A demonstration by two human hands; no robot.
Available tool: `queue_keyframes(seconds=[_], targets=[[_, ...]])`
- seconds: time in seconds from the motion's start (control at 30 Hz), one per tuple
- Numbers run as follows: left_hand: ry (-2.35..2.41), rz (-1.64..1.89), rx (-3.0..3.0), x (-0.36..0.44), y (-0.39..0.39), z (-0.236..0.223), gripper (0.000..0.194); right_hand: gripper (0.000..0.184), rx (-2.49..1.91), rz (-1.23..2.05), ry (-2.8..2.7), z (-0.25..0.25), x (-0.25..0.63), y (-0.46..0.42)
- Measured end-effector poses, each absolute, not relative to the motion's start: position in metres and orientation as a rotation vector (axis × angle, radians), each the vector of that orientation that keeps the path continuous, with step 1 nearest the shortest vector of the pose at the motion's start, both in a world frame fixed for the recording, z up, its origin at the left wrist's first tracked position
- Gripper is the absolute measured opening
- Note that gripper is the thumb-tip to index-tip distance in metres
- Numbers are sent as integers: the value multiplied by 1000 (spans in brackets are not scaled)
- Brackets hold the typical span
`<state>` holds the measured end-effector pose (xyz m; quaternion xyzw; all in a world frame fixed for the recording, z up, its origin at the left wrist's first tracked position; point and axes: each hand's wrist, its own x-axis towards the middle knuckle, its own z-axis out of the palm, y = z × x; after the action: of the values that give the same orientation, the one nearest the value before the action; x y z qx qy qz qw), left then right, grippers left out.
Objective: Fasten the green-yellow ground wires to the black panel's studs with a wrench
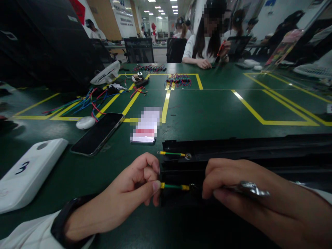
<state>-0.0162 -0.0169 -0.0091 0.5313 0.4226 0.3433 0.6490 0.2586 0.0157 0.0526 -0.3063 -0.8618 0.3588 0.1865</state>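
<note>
My left hand (141, 185) pinches the near end of a short green-and-yellow ground wire (172, 186) between thumb and fingers. The wire's other end meets a metal fastener (192, 187) on a long black channel-shaped part (176, 200). Closed around a shiny metal tool (252, 188) that looks like a wrench, my right hand (241, 186) is just right of that fastener. The tool's working tip is mostly hidden by my fingers. Just beyond, a second green-and-yellow wire (172, 153) with a ring terminal at its free end is attached to another black channel (233, 147).
Two phones (98, 135), a white earbud case (85, 122) and a white power bank (33, 173) lie on the left. Coloured wires (88, 100), wire bundles (178, 80) and a white fan (106, 73) are farther back. Across the green table sits a co-worker (204, 45).
</note>
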Motion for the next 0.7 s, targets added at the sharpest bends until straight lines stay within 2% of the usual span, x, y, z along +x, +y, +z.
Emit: queue_keyframes(seconds=[0.2,0.7], targets=[[958,769,1206,-15,-15,-9,11,15,-976,897,-2173,50,263,13],[943,767,1194,-17,-15,-11,10,8,-898,833,-2435,42,259,10]])
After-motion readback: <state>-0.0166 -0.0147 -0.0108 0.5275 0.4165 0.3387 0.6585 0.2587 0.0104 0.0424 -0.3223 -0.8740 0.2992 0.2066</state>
